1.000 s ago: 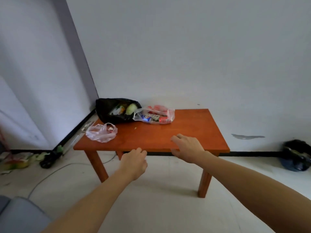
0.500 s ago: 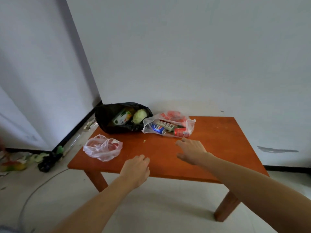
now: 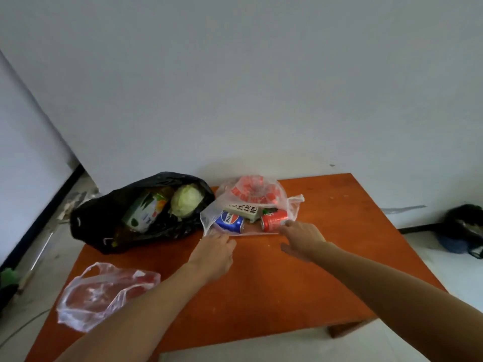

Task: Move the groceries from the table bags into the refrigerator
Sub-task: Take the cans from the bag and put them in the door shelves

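On the orange table (image 3: 326, 270), a clear bag with red print (image 3: 254, 192) lies open toward me. It holds a blue can (image 3: 230, 222), a red can (image 3: 273, 222) and a white-green box (image 3: 243, 210). My left hand (image 3: 214, 254) rests at the bag's front edge below the blue can and grips nothing. My right hand (image 3: 300, 239) has its fingers spread, with the fingertips touching the bag next to the red can. A black bag (image 3: 104, 220) to the left shows a juice carton (image 3: 145, 212) and a cabbage (image 3: 187, 199).
An empty crumpled clear bag (image 3: 104, 293) lies at the table's front left corner. A white wall stands right behind the table. Clutter and a cable lie on the floor at the left, and a dark bundle (image 3: 462, 228) sits on the floor at the right.
I have come closer to the table. Both hands moved forward from the near edge to the mouth of the clear bag, the right one reaching the red can.
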A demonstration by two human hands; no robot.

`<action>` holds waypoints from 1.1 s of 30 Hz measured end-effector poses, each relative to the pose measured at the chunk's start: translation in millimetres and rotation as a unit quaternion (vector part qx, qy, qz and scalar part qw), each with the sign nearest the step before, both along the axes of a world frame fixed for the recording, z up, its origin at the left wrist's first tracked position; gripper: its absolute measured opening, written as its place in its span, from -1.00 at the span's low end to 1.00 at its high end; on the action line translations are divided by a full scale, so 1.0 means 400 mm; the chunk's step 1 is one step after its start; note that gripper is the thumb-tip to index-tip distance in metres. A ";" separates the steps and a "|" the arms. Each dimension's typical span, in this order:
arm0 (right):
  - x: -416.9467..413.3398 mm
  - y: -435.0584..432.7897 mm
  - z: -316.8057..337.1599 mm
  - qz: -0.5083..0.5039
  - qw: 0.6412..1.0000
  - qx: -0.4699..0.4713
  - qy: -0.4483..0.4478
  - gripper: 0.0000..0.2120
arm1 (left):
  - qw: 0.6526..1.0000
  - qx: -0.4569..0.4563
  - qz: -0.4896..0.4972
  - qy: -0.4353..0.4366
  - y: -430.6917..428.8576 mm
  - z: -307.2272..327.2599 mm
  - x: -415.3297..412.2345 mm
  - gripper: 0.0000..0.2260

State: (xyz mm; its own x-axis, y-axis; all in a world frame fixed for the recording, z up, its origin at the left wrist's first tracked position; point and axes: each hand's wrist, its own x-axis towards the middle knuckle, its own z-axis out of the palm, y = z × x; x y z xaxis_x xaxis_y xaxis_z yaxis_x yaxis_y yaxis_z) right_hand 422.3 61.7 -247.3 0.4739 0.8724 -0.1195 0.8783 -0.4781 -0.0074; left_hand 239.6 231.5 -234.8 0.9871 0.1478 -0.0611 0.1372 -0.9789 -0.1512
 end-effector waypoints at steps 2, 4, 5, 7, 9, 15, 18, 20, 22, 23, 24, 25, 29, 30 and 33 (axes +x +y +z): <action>0.041 0.018 -0.014 -0.002 1.000 -0.004 -0.002 -0.64 | 1.000 -0.001 -0.013 0.014 0.045 -0.018 0.064 -0.73; 0.087 0.038 -0.029 0.006 1.000 -0.009 -0.015 -0.68 | 0.999 -0.002 -0.024 0.021 0.071 -0.037 0.128 -0.74; 0.104 0.049 -0.034 0.017 1.000 -0.009 -0.024 -0.69 | 0.999 0.003 -0.030 0.021 0.080 -0.045 0.154 -0.73; 0.155 0.086 -0.056 0.042 0.999 -0.006 -0.032 -0.72 | 0.999 0.010 -0.045 0.019 0.105 -0.074 0.219 -0.70; 0.202 0.127 -0.081 0.062 0.998 -0.008 -0.032 -0.73 | 0.998 0.012 -0.058 0.019 0.126 -0.098 0.277 -0.70; 0.362 0.235 -0.179 0.086 0.996 -0.037 0.007 -0.64 | 0.993 0.010 -0.087 0.077 0.203 -0.173 0.419 -0.72; 0.434 0.270 -0.229 0.115 0.989 -0.080 0.040 -0.48 | 0.987 -0.010 -0.088 0.131 0.265 -0.227 0.481 -0.66; 0.466 0.286 -0.267 0.128 0.984 -0.105 0.068 -0.37 | 0.980 -0.028 -0.076 0.181 0.302 -0.266 0.514 -0.58; 0.486 0.297 -0.302 0.126 0.980 -0.111 0.106 -0.27 | 0.972 -0.042 -0.048 0.228 0.328 -0.303 0.536 -0.47; 0.494 0.300 -0.321 0.124 0.979 -0.109 0.120 -0.22 | 0.968 -0.047 -0.037 0.243 0.337 -0.321 0.544 -0.42; 0.500 0.302 -0.340 0.124 0.978 -0.105 0.129 -0.18 | 0.965 -0.052 -0.029 0.255 0.345 -0.338 0.549 -0.40; 0.502 0.301 -0.358 0.126 0.978 -0.103 0.134 -0.15 | 0.963 -0.058 -0.023 0.263 0.350 -0.353 0.553 -0.39; 0.498 0.299 -0.412 0.115 0.977 -0.109 0.141 -0.12 | 0.967 -0.085 -0.007 0.242 0.350 -0.401 0.563 -0.45; 0.496 0.301 -0.418 0.110 0.978 -0.107 0.142 -0.13 | 0.969 -0.089 -0.004 0.229 0.348 -0.410 0.562 -0.47; 0.495 0.307 -0.418 0.099 0.980 -0.094 0.144 -0.14 | 0.975 -0.083 -0.016 0.208 0.350 -0.426 0.554 -0.48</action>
State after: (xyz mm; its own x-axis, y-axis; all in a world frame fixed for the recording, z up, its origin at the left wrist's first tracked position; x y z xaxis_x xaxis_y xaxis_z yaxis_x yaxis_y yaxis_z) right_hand 620.5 184.4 -414.7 0.2210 0.8932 -0.3916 0.9284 -0.3157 -0.1961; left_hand 461.3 371.5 -405.2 0.8760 0.0713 -0.4769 0.0671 -0.9974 -0.0258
